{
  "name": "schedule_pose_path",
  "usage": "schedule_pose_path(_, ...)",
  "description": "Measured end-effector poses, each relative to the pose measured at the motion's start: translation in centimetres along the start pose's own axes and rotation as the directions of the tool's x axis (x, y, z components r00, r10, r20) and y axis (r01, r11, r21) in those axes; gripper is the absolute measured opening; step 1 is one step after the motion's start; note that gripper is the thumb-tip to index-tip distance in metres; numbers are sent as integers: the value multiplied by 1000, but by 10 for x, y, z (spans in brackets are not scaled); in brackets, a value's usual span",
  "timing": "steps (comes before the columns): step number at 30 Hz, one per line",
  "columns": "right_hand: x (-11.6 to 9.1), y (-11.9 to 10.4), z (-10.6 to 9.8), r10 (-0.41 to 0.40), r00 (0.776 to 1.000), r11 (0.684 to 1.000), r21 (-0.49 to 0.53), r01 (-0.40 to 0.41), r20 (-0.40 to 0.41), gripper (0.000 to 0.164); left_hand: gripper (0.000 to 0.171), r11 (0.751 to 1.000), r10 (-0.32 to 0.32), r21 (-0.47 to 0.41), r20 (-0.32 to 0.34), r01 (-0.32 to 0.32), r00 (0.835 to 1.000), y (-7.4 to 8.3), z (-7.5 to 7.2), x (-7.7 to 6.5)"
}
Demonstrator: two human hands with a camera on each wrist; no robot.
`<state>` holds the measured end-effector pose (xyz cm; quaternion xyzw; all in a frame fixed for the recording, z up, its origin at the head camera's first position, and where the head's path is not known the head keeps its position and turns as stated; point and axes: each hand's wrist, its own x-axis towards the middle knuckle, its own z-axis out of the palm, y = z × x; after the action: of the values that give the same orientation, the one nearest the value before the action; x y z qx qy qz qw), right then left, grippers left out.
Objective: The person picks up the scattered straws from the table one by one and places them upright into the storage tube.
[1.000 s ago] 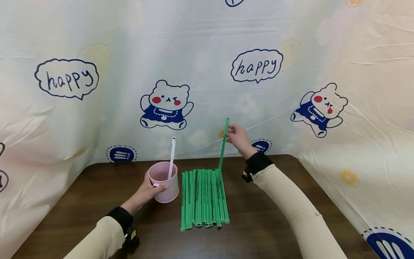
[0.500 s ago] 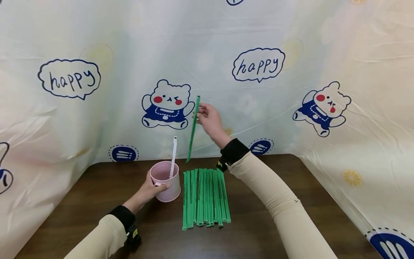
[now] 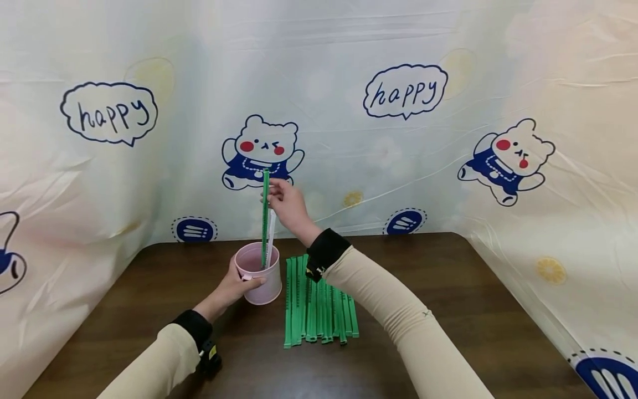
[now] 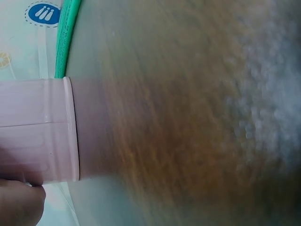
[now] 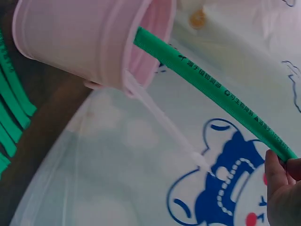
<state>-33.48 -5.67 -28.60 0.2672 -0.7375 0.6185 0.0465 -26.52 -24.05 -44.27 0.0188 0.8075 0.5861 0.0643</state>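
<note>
Right hand pinches green straw; left apparently grips pink cup.

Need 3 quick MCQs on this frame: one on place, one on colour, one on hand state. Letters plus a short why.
1. Where is the lower end of the green straw that the right hand holds?
A. On the table beside the pile
B. Inside the pink cup
C. Against the backdrop, clear of the cup

2. What colour is the other straw standing in the cup?
A. White
B. Green
C. Blue

3. What is the left hand doing?
A. Lying flat on the table
B. Lifting a straw from the pile
C. Gripping the side of the cup

Answers: 1 B, the right wrist view shows the green straw passing over the rim into the cup. 2 A, a pale white straw leans out beside the green one. 3 C, the head view shows its fingers wrapped round the cup's wall, left of the green pile on the table.
</note>
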Motion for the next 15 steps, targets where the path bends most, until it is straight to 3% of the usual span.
schedule_pose_path(15,-18,47,13,95,995,994,-58,-96,-10,41,103,1000,18,-9,11,-18,1000,1,0,1)
